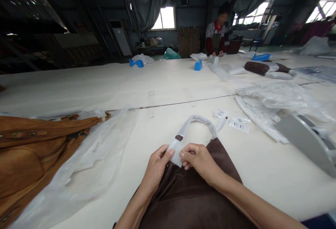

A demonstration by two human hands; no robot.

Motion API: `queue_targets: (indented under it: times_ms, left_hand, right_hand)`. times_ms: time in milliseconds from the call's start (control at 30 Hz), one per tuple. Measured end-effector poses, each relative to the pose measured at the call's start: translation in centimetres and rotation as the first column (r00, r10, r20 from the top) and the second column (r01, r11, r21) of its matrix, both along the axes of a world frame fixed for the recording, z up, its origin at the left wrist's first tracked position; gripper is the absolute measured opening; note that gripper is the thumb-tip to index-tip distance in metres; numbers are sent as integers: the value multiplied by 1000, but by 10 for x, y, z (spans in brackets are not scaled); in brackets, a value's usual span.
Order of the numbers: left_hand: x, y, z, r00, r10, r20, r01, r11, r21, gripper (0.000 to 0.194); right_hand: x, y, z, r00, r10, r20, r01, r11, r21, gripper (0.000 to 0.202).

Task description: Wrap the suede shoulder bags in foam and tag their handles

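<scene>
In the head view, a white wrapping piece is held by both hands at the near left end of the wrapped strap. Its left side is pinched between thumb and fingers of the left hand; its right edge is gripped narrowly by the right hand. The piece's long axis is slanted slightly, with its lower corner pointed toward the wearer. Beyond the grip, the strap is arched away from the wearer, and the dark brown bag is spread below the hands. To the right of the grip, printed labels are scattered on the white table; well to the left, a tan bag is laid.
</scene>
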State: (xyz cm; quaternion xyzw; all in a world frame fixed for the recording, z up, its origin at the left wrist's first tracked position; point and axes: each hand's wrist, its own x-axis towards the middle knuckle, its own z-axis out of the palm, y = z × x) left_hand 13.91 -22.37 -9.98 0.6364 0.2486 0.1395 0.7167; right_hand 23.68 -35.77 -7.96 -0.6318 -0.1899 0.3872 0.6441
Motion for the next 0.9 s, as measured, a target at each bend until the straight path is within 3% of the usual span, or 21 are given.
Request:
queue_targets:
  times_ms: [133, 367, 533, 667, 800, 900]
  left_hand:
    - [-4, 0, -1, 999, 47, 15, -47, 999, 0, 34]
    - [-6, -3, 0, 996, 52, 66, -48, 997, -56, 36]
    - [-8, -2, -3, 995, 52, 89, -47, 998, -51, 46]
    - [-8, 0, -5, 997, -42, 66, 43, 999, -4, 49]
    - [-6, 2, -6, 1000, 6, 20, -4, 998, -57, 65]
    - [-3, 4, -4, 995, -102, 22, 104, 989, -109, 58]
  right_hand:
    - [-2, 15, -8, 993, -93, -72, 97, 994, 53, 32]
    - [-13, 17, -13, 965, -192, -177, 219, 964, 152, 42]
    - [-15, 15, -13, 967, -93, -238, 160, 948, 276, 34]
    - [-13, 18, -16, 962, -14, -274, 106, 939, 328, 29]
    - [-10, 22, -25, 954, 15, -300, 101, 925, 367, 28]
    - [-9, 22, -30, 959, -4, -283, 113, 921, 372, 28]
